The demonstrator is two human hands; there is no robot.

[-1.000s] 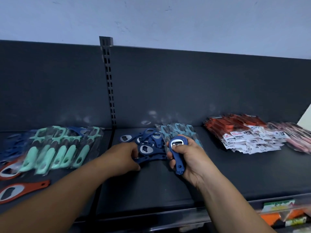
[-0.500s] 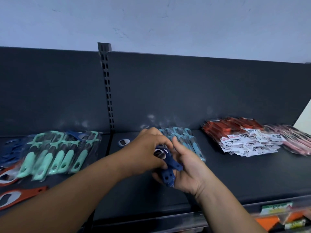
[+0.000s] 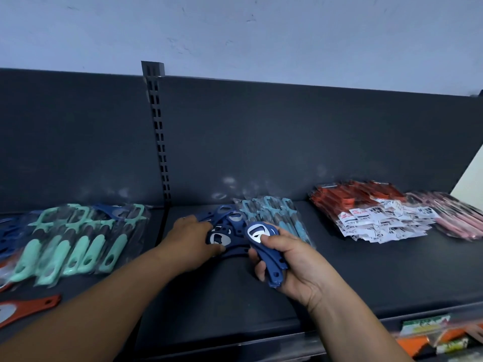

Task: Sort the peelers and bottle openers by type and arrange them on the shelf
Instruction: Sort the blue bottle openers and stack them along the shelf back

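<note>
My right hand (image 3: pixel 290 265) grips a small stack of dark blue bottle openers (image 3: pixel 264 246), heads up, just above the dark shelf (image 3: pixel 366 278). To its left, my left hand (image 3: pixel 190 239) rests on a loose pile of blue bottle openers (image 3: pixel 227 226) lying on the shelf, fingers closing on one. Behind that pile lie bagged light blue peelers (image 3: pixel 271 212). Mint green bagged peelers (image 3: pixel 78 244) fill the left bay. An orange bottle opener (image 3: pixel 28 308) lies at the front left.
Orange-red packaged items (image 3: pixel 352 202) with white labels and pink packaged items (image 3: pixel 454 215) sit at the right. More dark blue openers (image 3: pixel 10 231) lie at the far left. A slotted upright (image 3: pixel 159 137) divides the back panel. A lower shelf's packets (image 3: pixel 431 335) show at bottom right.
My hands have parted: the left went back down onto the pile on the shelf, while the right keeps the gathered blue openers, now upright and more to the right.
</note>
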